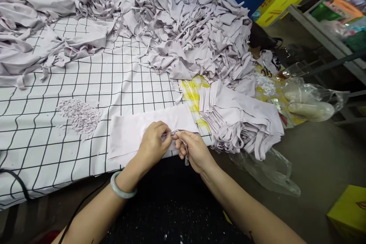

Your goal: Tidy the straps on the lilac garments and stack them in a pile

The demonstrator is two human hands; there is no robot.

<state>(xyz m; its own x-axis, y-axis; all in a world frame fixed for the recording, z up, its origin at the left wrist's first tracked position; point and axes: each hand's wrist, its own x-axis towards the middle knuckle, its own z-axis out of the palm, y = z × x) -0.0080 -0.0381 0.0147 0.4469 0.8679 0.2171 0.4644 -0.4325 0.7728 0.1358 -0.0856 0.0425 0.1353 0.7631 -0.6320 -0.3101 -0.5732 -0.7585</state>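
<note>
1. The left hand (156, 141), with a bangle (122, 186) on its wrist, had its fingers closed in a pinch on a thin strap (171, 132).
2. The right hand (193, 150) also gripped the strap between thumb and fingers; a loose end hung below them.
3. The strap was held over the near side of a flat fabric panel (127, 133), close to the front edge of the counter (65, 156).
4. The panel lay lengthwise near that edge, its right end near a folded stack (243, 114) whose looped ends reached past the counter's edge.
5. Left of the panel, a strip of checked surface separated it from a small pile of scraps (80, 117).
6. Beyond the panel, more checked surface showed up to a large heap of fabric (200, 34), with loose fabric (23, 42) spread at the far left.
7. The tightest side was the right, where the stack, yellow sheet (194, 95) and plastic bag (311, 103) crowded together.
</note>
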